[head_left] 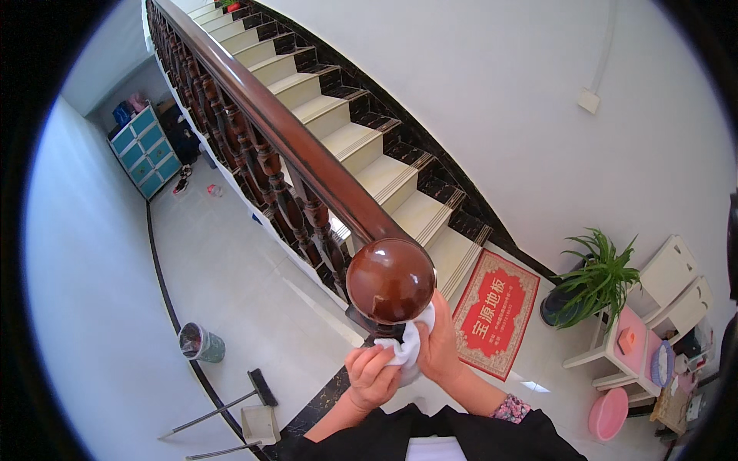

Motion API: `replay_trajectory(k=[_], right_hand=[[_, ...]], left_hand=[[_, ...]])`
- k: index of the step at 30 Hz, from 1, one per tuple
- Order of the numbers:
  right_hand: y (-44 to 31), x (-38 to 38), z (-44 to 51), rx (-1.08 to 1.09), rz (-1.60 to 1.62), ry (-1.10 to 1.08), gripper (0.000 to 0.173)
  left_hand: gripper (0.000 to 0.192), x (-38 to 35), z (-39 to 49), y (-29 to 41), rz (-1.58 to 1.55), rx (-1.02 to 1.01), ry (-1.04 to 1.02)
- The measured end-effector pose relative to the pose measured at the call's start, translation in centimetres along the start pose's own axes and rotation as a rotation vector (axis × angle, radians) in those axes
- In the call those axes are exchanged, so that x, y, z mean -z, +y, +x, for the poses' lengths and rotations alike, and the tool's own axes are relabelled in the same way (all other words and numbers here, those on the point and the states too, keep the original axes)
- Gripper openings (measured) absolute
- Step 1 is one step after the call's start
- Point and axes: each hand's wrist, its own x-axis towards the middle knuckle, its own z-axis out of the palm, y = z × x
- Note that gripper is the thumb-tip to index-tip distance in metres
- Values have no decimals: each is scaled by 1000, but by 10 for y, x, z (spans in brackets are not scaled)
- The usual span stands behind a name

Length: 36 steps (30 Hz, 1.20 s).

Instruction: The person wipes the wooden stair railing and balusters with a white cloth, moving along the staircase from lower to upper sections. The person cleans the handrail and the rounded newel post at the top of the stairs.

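A glossy brown wooden ball finial point(391, 279) tops the newel post at the foot of the staircase. Just under it, a white cloth point(410, 344) is bunched against the post's neck. My left hand point(372, 371) grips the cloth's near-left side with curled fingers. On the right, my right hand point(441, 346) holds the other part of the cloth, its fingers reaching around the post below the ball. The lower post is mostly hidden by the ball, cloth and hands. From the ball, the brown wooden handrail point(300, 155) runs up and away to the left.
Turned balusters point(282, 196) line the pale stair treads point(398, 170). A red doormat point(496, 317) bearing writing lies right. Beyond stand a potted plant point(599, 276), white chairs point(663, 282) and a pink basin point(608, 414). Leftward are a bin point(202, 344), broom point(262, 387) and dustpan point(259, 423).
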Motion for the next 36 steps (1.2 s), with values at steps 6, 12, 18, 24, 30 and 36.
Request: replay_trajectory(k=[6, 12, 18, 24, 30, 36], right_hand=[[-25, -4, -39, -51, -265, -57, 75], [-45, -10, -43, -89, -270, -39, 84], [-37, -34, -39, -89, -303, 103, 85], [-21, -58, -51, -133, -274, 249, 84], [-15, -77, -59, -147, -236, 347, 85], [-18, -90, -68, -246, -233, 400, 83]], left_hand=[[28, 20, 3, -40, 248, 158, -28], [53, 17, 29, -43, -332, 399, -69], [68, -24, 26, -57, -470, 308, 76], [69, -28, 20, -64, -486, 241, 74], [71, -22, 11, -75, -575, 235, -23], [78, -21, -5, -82, -705, 320, -150]])
